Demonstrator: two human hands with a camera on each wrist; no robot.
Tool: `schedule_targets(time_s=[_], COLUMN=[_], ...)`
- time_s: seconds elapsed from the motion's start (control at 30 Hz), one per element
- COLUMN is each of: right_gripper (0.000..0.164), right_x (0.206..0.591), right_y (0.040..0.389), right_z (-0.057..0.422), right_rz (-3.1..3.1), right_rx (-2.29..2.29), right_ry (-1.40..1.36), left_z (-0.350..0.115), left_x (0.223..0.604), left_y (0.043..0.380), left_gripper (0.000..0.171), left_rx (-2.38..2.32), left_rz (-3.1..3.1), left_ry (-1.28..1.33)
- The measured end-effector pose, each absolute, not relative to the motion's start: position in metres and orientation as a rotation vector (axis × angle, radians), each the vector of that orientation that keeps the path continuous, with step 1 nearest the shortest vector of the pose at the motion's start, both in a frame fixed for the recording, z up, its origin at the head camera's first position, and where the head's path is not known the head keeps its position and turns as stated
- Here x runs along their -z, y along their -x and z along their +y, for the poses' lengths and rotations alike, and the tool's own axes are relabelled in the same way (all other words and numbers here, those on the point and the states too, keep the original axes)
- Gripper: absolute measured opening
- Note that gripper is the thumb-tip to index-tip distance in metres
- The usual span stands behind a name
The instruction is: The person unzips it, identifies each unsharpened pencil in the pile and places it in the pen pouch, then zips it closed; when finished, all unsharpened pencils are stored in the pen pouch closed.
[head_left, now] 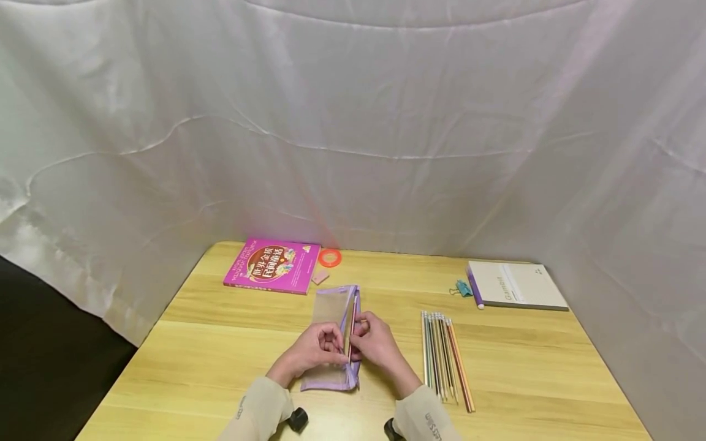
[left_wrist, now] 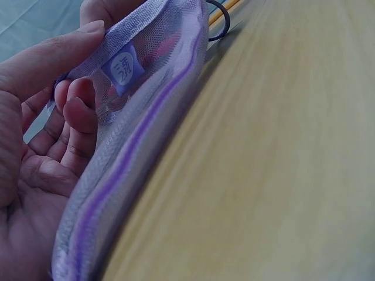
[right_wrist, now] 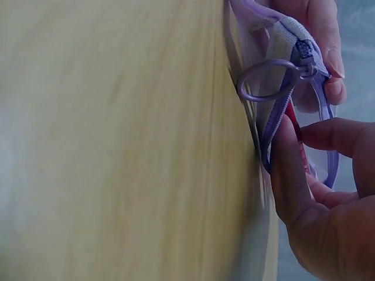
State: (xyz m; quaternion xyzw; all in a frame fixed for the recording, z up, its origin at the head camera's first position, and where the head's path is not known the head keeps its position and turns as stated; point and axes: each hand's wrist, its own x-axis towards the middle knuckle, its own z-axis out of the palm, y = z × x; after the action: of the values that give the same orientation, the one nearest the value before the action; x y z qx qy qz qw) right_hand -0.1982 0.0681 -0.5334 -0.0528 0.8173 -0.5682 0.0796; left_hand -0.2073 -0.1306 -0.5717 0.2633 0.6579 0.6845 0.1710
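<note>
A mesh pencil pouch [head_left: 331,303] with purple trim lies on the table, its zipper side open. My left hand [head_left: 317,348] pinches the pouch's edge near its lower end; in the left wrist view the thumb lies on the trim beside a small purple label [left_wrist: 123,70]. A red pencil [head_left: 352,324] lies lengthwise in the mouth of the pouch. Fingers and thumb of my right hand [head_left: 377,343] pinch this pencil at the opening. A purple zipper ring [right_wrist: 266,81] hangs by the right hand in the right wrist view. Mesh and fingers partly hide the pencil.
Several pencils [head_left: 441,355] lie side by side to the right. Behind the pouch are a pink book [head_left: 298,269], an orange tape roll [head_left: 330,258] and an eraser [head_left: 320,277]. A notebook [head_left: 518,285], purple marker [head_left: 475,291] and teal binder clip [head_left: 463,288] sit at the back right.
</note>
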Motion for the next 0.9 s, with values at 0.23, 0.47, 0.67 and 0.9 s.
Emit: schedule_targets(time_s=[0.23,0.47,0.67,0.9], right_gripper=[0.049,0.048,0.046,0.048], right_x=[0.528,0.506,0.492,0.493], right_y=[0.196,0.189,0.184,0.176], right_z=[0.074,0.114,0.181,0.251], right_rz=[2.346,2.36,2.444,2.564], right_rx=[1.77,1.848,1.885,1.701], right_ry=[0.111,0.01,-0.129,-0.274], left_z=[-0.131,-0.13,-0.13,-0.132], left_x=[0.57,0.57,0.57,0.57], left_y=[0.207,0.206,0.205,0.204], left_gripper=[0.035,0.036,0.037,0.036], left_rx=[-1.945,-1.957,-1.968,-2.041], left_rz=[1.879,1.871,1.88,1.847], left_ry=[-0.731,-0.713,-0.697,-0.732])
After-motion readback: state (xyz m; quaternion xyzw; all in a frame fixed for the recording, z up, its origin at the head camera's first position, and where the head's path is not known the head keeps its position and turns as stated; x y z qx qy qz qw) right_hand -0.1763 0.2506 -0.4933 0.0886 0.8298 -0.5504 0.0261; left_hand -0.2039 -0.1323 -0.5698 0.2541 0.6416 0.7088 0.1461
